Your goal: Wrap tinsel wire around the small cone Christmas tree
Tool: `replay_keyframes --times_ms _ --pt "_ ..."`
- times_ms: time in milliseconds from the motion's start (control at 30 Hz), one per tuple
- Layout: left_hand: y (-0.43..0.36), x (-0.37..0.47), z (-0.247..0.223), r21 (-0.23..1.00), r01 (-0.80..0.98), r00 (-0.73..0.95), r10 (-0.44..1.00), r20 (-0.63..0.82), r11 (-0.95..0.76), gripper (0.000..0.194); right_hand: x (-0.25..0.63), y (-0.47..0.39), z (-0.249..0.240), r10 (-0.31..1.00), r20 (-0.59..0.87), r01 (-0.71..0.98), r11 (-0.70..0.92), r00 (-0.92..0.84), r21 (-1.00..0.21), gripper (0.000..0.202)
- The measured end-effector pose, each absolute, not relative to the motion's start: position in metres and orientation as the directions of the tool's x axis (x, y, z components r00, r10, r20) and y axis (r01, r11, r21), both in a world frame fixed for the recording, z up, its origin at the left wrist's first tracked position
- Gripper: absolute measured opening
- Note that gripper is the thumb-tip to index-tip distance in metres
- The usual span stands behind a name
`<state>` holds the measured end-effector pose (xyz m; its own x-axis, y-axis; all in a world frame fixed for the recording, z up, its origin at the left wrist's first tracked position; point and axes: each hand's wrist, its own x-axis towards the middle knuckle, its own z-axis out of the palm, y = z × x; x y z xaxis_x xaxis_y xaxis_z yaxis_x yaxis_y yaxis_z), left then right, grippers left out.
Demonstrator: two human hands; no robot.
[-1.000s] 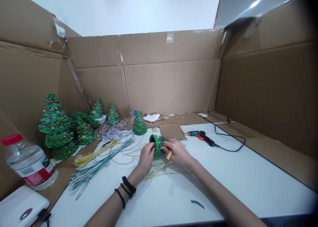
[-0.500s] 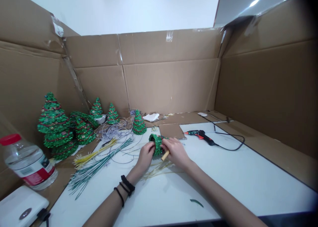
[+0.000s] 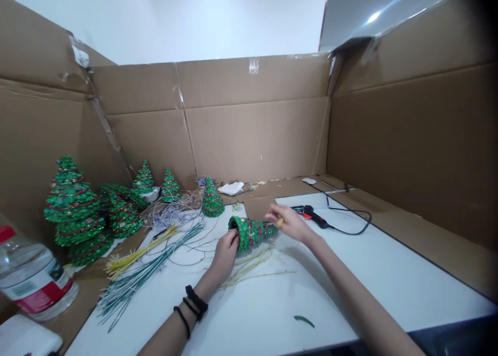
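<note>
A small green Christmas tree (image 3: 252,234) with red trim lies on its side in the air over the table, its hollow base toward the left. My left hand (image 3: 227,249) is closed on the rim of that base. Near the tree's tip, my right hand (image 3: 290,222) is closed around a short tool with a wooden handle (image 3: 280,222); the tool's working end is hidden. Below the tree, loose yellow strands (image 3: 252,268) are spread on the white tabletop (image 3: 249,314).
A glue gun (image 3: 313,216) with a black cable lies at the right. Yellow wires (image 3: 143,249) and green wires (image 3: 155,273) lie at the left. Finished trees (image 3: 73,205), tangled clear line (image 3: 173,210) and a bottle (image 3: 39,278) stand around them. Cardboard walls (image 3: 257,133) enclose the table.
My right hand has moved right, from the tree's side to its tip, with the wooden-handled tool. More of the tree now shows. The whole view has shifted slightly.
</note>
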<state>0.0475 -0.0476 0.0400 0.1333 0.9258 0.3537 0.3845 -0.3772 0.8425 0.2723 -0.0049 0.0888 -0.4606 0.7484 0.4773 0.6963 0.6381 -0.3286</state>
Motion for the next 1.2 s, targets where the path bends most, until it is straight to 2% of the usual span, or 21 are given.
replay_keyframes --times_ms 67,100,167,267,400,667,800,1000,1200 --pt "-0.048 0.047 0.040 0.848 0.383 0.123 0.931 0.344 -0.365 0.024 0.303 0.013 0.080 0.834 0.531 0.871 0.365 -0.149 -0.330 0.024" --pt "-0.048 0.047 0.040 0.850 0.385 0.121 0.932 0.341 -0.360 0.024 0.316 0.021 0.073 0.849 0.526 0.940 0.144 0.043 -0.309 0.022" --pt "-0.048 0.047 0.041 0.851 0.384 0.122 0.933 0.338 -0.358 0.024 0.337 0.033 0.056 0.835 0.441 0.938 -0.234 0.328 -0.254 0.027" --pt "-0.048 0.048 0.043 0.852 0.380 0.124 0.932 0.340 -0.361 0.024 0.351 0.041 0.035 0.848 0.300 0.898 -0.392 0.436 -0.199 0.042" --pt "-0.049 0.048 0.044 0.850 0.378 0.116 0.930 0.349 -0.367 0.024 0.352 0.042 0.025 0.863 0.230 0.889 -0.409 0.450 -0.206 0.047" --pt "-0.048 0.047 0.041 0.838 0.407 0.130 0.931 0.341 -0.363 0.025 0.358 0.043 0.026 0.815 0.274 0.849 -0.425 0.510 -0.314 0.039" --pt "-0.047 0.047 0.040 0.847 0.387 0.142 0.931 0.335 -0.364 0.026 0.350 0.042 0.034 0.820 0.395 0.895 -0.288 0.414 -0.340 0.039" --pt "-0.049 0.048 0.041 0.856 0.357 0.183 0.927 0.328 -0.374 0.028 0.333 0.040 0.036 0.775 0.600 0.962 -0.040 0.200 -0.269 0.037" --pt "-0.052 0.051 0.044 0.850 0.334 0.257 0.907 0.334 -0.407 0.028 0.328 0.038 0.029 0.798 0.576 0.971 -0.043 0.176 -0.236 0.032"
